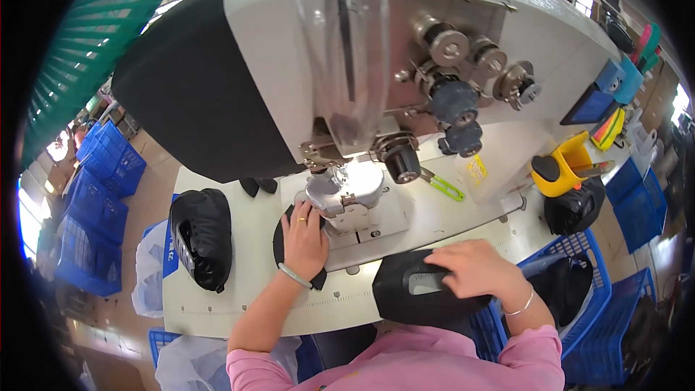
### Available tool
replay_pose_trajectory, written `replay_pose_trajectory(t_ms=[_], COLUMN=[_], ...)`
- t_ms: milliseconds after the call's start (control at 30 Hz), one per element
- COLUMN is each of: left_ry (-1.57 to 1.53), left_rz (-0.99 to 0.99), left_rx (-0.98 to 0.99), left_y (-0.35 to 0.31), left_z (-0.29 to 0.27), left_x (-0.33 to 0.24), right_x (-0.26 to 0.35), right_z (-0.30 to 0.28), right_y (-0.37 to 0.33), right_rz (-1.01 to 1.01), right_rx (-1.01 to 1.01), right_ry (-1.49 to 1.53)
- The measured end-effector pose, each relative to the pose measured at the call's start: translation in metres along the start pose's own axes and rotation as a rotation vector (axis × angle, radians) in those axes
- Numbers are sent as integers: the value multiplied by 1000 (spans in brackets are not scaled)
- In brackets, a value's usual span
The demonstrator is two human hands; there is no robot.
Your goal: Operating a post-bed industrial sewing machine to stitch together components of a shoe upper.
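Observation:
My left hand [305, 242] lies with its fingers stretched out on a dark fabric piece [279, 242], beside the needle area of a sewing machine [344, 195]. Its fingertips reach close under the lit presser area; part of the fabric is hidden beneath the hand. To the right, my right hand [478, 269] is bent over a black padded piece [398, 304] with an oval opening, fingers on its upper side and thumb by the opening's edge. It appears to grip that piece, which lies at the table's front edge. What the hidden fingertips press on cannot be made out.
Black shoe uppers [210, 235] lie on the table [253, 293] at left. A green-handled cutter [445, 188] rests behind the machine bed. At right stand a yellow holder [561, 168] and a blue basket [597, 275] of black pieces. Blue crates [94, 224] are stacked at far left.

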State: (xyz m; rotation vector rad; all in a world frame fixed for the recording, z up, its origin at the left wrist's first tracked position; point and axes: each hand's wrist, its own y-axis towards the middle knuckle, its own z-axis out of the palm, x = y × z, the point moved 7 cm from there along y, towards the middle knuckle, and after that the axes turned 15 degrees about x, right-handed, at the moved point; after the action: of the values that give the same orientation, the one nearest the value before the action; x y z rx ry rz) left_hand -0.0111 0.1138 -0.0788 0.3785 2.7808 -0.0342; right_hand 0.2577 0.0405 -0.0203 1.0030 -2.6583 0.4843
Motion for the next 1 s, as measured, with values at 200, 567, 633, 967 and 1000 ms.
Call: replay_pose_trajectory(t_ms=[200, 567, 633, 967, 1000], left_ry=[-129, -1226, -1286, -677, -506], left_rz=[247, 319, 296, 317, 360], left_rx=[-159, -133, -28, -365, -441], left_y=[-6, -37, -40, -45, -47], left_z=[-22, -88, -78, -102, -111], left_x=[-13, -36, -47, -73, -83], right_x=[11, 50, 50, 57, 54], right_z=[16, -68, -65, -73, -72], right_y=[36, 51, 56, 57, 57], right_rz=[-249, -381, -388, -407, -371], right_rx=[58, -811, -790, -680, -647], right_ry=[-167, -512, -508, -416, -417])
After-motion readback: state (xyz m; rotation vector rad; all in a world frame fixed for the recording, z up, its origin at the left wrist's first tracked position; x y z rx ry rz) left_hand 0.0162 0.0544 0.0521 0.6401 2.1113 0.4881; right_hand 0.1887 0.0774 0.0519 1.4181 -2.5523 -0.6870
